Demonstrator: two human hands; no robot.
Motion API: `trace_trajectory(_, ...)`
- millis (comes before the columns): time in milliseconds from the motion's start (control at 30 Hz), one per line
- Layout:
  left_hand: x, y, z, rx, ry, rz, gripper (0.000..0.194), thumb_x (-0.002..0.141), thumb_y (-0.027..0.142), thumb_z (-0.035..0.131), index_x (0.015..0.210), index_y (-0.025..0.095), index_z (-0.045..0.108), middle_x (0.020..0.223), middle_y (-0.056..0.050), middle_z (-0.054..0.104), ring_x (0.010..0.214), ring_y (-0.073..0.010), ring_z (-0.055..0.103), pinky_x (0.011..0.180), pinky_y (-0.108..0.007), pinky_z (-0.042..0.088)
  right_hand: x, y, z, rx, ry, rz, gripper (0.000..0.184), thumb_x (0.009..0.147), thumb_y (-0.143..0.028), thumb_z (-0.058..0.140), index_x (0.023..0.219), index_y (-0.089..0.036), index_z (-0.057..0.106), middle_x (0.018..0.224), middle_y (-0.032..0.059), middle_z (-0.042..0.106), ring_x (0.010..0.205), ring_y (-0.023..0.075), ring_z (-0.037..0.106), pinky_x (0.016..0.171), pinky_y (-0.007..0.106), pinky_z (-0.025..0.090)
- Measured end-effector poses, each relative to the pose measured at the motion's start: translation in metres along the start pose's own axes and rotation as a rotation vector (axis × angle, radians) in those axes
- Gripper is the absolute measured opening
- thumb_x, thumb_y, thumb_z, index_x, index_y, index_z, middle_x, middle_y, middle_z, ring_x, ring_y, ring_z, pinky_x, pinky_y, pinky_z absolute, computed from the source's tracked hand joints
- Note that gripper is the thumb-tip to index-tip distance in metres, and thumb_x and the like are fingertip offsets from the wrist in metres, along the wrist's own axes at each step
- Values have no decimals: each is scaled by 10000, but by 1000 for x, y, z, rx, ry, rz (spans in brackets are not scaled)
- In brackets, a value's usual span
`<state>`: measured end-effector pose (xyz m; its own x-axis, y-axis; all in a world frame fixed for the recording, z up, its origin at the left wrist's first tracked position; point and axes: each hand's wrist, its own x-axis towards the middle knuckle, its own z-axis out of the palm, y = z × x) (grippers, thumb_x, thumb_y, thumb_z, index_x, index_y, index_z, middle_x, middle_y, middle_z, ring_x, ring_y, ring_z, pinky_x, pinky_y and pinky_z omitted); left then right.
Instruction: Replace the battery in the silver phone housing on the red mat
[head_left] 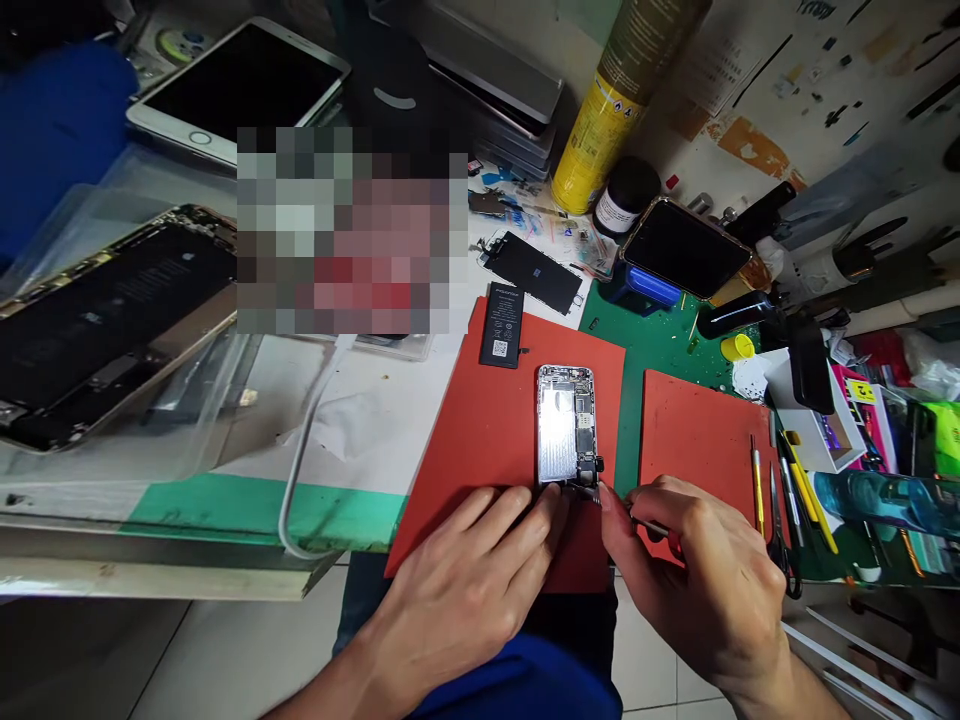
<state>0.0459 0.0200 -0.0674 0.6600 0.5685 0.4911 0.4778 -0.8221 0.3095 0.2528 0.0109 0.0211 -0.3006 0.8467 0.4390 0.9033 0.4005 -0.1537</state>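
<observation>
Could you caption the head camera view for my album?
Two bare hands work on an opened phone over a red mat.

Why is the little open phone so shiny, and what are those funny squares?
Head view: light glares off the silvery inside of the open phone, washing it nearly white; big blurry blocks hide a patch left of centre; the floor at lower left looks dim and shadowy.

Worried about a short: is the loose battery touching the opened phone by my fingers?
Apart. The head view shows bare red mat between the loose battery and the opened phone.
</observation>
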Motion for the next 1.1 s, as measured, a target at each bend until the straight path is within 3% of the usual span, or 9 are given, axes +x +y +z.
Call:
trace_trajectory(200,0,0,0,1,3,-1,226,989,86,591,1094,113,789,1233,-109,785,1107,-293,652,944,-461,499,0,-3,-1,2,12,12,202,998,-118,704,906,-232,565,686,-46,673,524,125,622,521,291,504)
trace_trajectory(433,-1,-2,0,29,-1,24,375,962,55,622,1322,65,728,1334,-115,768,1108,-315,640,948,-481,486,-15,-2,-10,53,79,195,159,994,-215,749,974,-224,592,650,-66,667,470,104,628,450,235,503)
trace_trajectory(600,-1,-2,-1,22,6,27,386,965,36,618,1335,63,723,1332,-107,774,1097,-316,628,949,-483,477,-20,1,-10,87,81,178,185,964,-127,750,969,-208,584,681,-52,699,501,102,677,468,212,519)
trace_trajectory(900,0,-3,-1,15,-11,22,367,986,59,627,1341,65,720,1327,-104,775,1094,-314,618,941,-485,472,-22,1,-8,55,75,186,151,1010,-154,718,963,-193,580,688,-50,690,515,75,660,515,187,520)
trace_trajectory(1100,0,-3,0,13,-6,20,333,988,63,624,1302,64,736,1322,-111,776,1102,-321,619,935,-485,472,-23,-1,-8,34,60,163,179,1019,-176,725,930,-207,574,625,-72,632,454,71,546,482,219,470)
